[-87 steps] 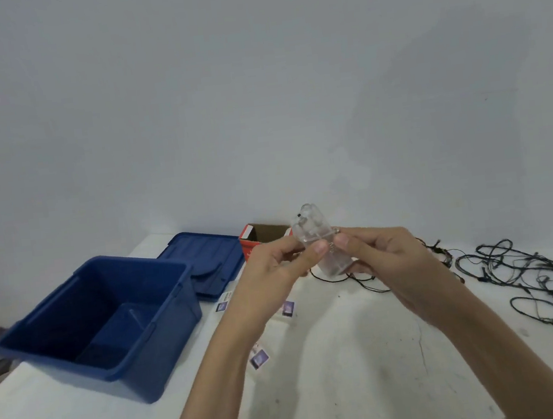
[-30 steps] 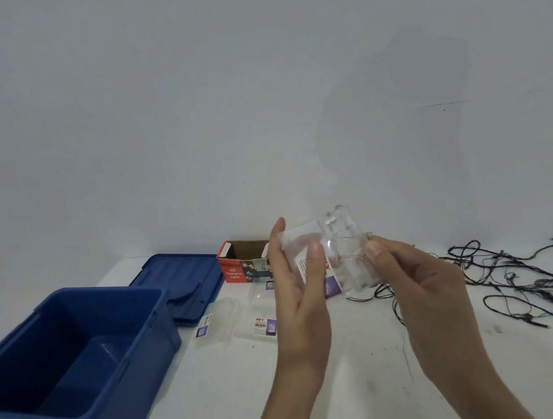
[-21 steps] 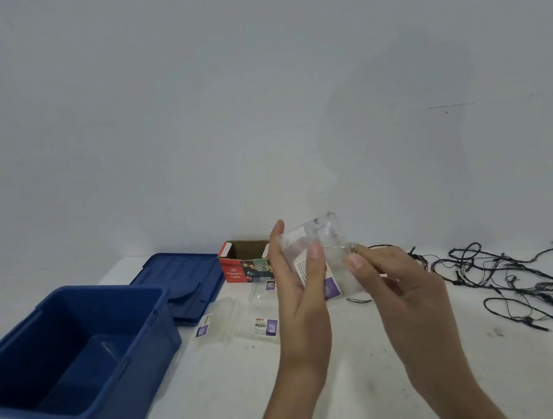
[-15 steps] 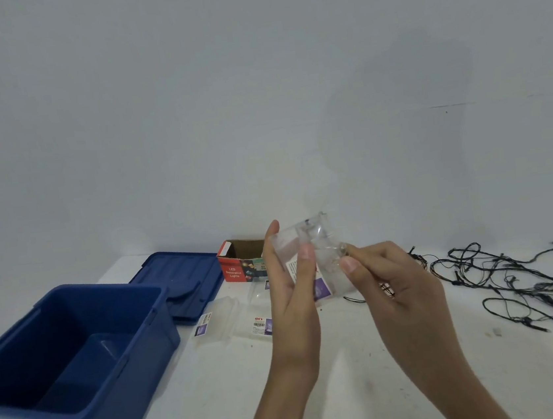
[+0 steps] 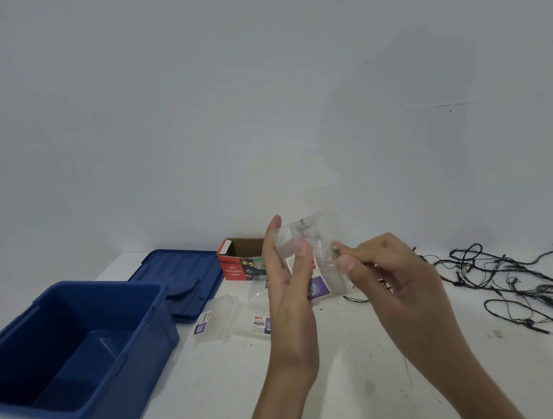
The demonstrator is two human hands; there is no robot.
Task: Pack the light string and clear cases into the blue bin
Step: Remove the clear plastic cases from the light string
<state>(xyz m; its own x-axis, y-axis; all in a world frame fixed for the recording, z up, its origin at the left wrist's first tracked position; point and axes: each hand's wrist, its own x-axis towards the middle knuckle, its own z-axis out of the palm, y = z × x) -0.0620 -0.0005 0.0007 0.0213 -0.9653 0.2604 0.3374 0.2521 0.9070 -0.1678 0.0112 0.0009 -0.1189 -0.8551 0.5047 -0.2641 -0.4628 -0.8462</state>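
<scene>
I hold a clear plastic case [image 5: 321, 263] with a purple and white label upright in front of me. My left hand [image 5: 288, 283] grips its left side, thumb across the front. My right hand [image 5: 384, 274] pinches the case's right edge between thumb and forefinger. The open blue bin [image 5: 78, 356] stands at the left, nothing visible inside it. Two more clear cases [image 5: 220, 319] [image 5: 260, 319] lie on the white table between the bin and my hands. The black light string [image 5: 524, 281] sprawls tangled at the right.
The bin's blue lid [image 5: 181, 278] lies flat behind the bin. An open red cardboard box of LED lights [image 5: 240, 263] sits at the back by the wall. The white table [image 5: 193, 401] has a left edge beside the bin.
My hands have brought the clear parts together into one case and lowered it slightly. The right hand has slid in toward the case's right edge.
</scene>
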